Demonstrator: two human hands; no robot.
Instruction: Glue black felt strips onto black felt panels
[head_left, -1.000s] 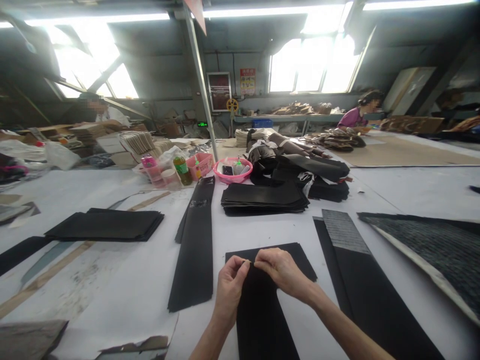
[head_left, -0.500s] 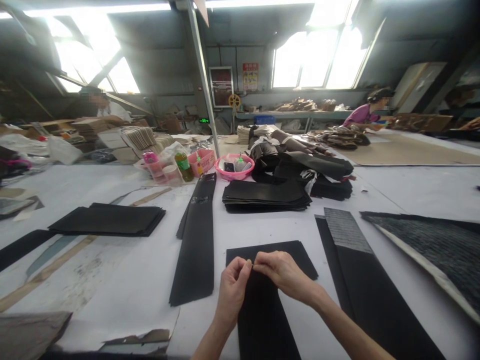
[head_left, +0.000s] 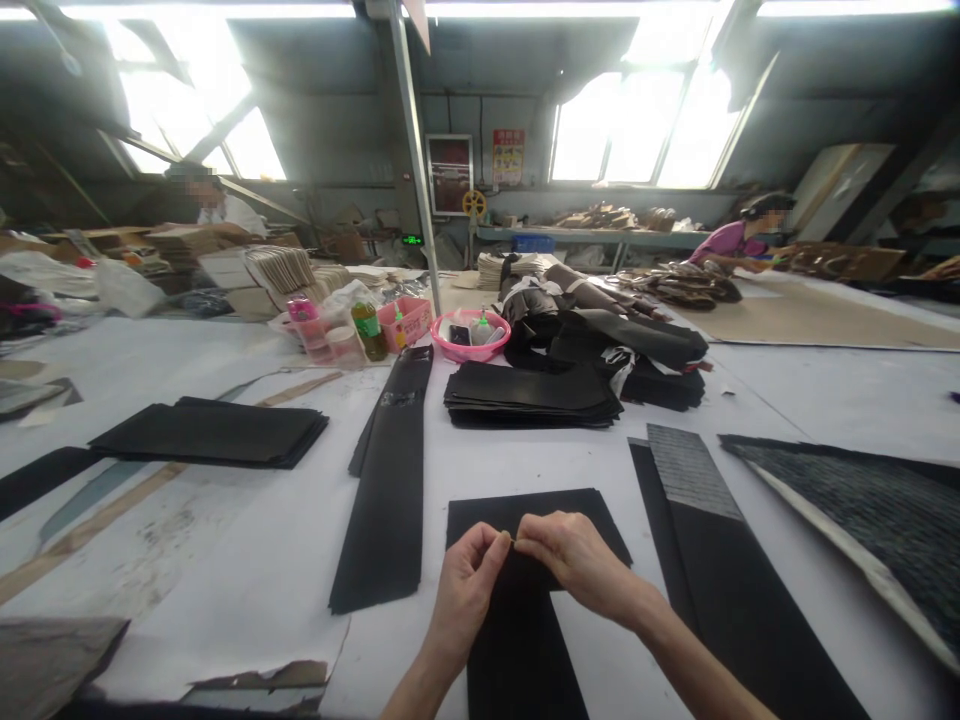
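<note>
My left hand (head_left: 463, 590) and my right hand (head_left: 574, 562) meet fingertip to fingertip just above a black T-shaped sheet (head_left: 525, 625) lying on the white table (head_left: 247, 560). Both hands are pinched closed on something tiny and pale between them; I cannot make out what it is. The sheet runs from under my hands toward the near edge.
A long black strip (head_left: 390, 480) lies left of the sheet, a strip with a grey end (head_left: 690, 480) right. Black stacks (head_left: 214, 432) (head_left: 529, 392), a pink basin (head_left: 466, 335) and bottles (head_left: 367, 332) sit farther back. Two other people work at distant tables.
My hands have stayed pinched together, shifting slightly toward me and to the right. The view has tilted a little.
</note>
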